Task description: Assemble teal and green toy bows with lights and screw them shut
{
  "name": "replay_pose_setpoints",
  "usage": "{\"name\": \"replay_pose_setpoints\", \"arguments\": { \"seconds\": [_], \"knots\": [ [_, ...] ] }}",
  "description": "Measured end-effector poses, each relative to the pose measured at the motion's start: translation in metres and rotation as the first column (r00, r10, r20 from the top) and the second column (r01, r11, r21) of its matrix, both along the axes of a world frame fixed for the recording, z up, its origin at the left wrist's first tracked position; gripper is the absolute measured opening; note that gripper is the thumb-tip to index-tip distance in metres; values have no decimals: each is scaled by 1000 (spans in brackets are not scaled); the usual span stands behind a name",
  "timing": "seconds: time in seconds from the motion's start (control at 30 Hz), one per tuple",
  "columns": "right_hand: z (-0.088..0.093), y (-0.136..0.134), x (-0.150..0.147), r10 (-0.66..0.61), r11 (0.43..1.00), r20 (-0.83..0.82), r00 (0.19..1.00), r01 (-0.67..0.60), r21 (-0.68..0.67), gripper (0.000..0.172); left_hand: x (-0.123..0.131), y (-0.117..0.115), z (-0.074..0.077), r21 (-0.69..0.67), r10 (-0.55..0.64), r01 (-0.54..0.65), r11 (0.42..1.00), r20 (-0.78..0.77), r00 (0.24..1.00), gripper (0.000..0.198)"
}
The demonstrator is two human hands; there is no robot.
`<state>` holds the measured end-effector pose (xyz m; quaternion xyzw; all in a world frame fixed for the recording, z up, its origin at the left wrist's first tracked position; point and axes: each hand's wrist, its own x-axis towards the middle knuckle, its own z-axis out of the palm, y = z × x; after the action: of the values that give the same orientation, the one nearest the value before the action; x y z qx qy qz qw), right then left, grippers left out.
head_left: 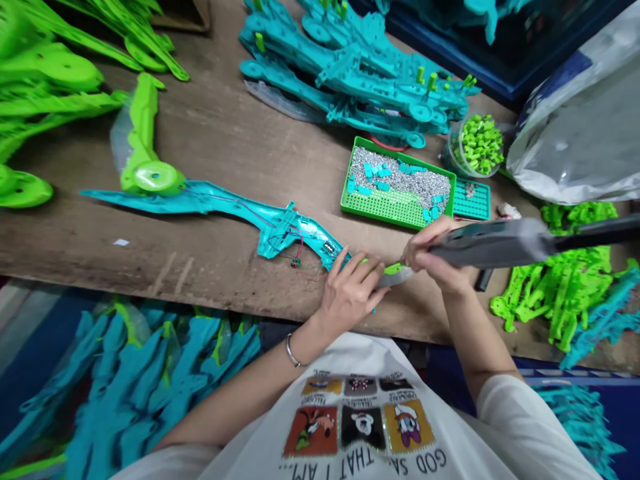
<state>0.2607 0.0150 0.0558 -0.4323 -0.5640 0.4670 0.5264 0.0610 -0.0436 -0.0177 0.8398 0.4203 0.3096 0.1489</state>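
A long, curved teal plastic toy shell [235,208], shaped like a bow, lies across the table with thin wires and a small circuit board [295,263] at its middle. At its left end sits a green plastic piece [153,176]. My left hand [350,287] grips the right end, fingers over the top and thumb on the near side. There a green part [394,269] and a translucent piece [395,279] show between my hands. My right hand [440,257] is closed around a grey electric screwdriver [495,245], held nearly level. Its tip points toward the green part; contact is unclear.
Behind my hands stands a green tray [400,213] of screws and teal bits, beside a teal tray [480,200] and a tub of green pieces [481,143]. Teal shells [345,67] pile up at the back. Green parts crowd left [55,73] and right [560,287].
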Motion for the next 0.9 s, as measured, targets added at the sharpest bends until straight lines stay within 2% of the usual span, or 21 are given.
{"name": "replay_pose_setpoints", "arguments": {
  "seconds": [0.07, 0.1, 0.17, 0.2, 0.3, 0.4, 0.67, 0.8, 0.9],
  "knots": [
    [6, 26, -2, -153, 975, -60, 986, 161, 155, 32, 0, 0, -1, 13, 2, -2, 1000, 4, 1000, 33],
    [6, 40, -4, -256, 939, -86, 963, 268, 216, 32, 0, 1, -1, 20, 3, -3, 1000, 6, 1000, 33],
    [0, 66, -5, -431, 855, -114, 895, 446, 264, 34, 0, 0, -2, 26, 8, -9, 1000, 9, 1000, 35],
    [-4, 77, -5, -474, 833, -109, 874, 485, 267, 36, 0, 0, -2, 23, 11, -12, 1000, 10, 1000, 35],
    [-21, 97, -3, -502, 827, -75, 861, 504, 248, 39, 0, 0, -2, 3, 8, -8, 1000, 15, 1000, 35],
    [-32, 104, 0, -507, 830, -61, 860, 507, 233, 38, 0, 0, -1, -12, 5, -5, 1000, 20, 1000, 35],
    [-40, 109, 2, -420, 856, -179, 890, 454, 247, 30, 0, 0, 0, -10, 3, -3, 1000, 13, 1000, 35],
    [-35, 114, 1, -414, 869, -140, 900, 436, 234, 33, -1, 0, 0, -3, 6, -6, 1000, 6, 1000, 35],
    [-18, 106, 3, -447, 851, -117, 887, 462, 248, 37, 0, 1, 0, 18, 5, -6, 1000, 9, 1000, 33]
  ]
}}
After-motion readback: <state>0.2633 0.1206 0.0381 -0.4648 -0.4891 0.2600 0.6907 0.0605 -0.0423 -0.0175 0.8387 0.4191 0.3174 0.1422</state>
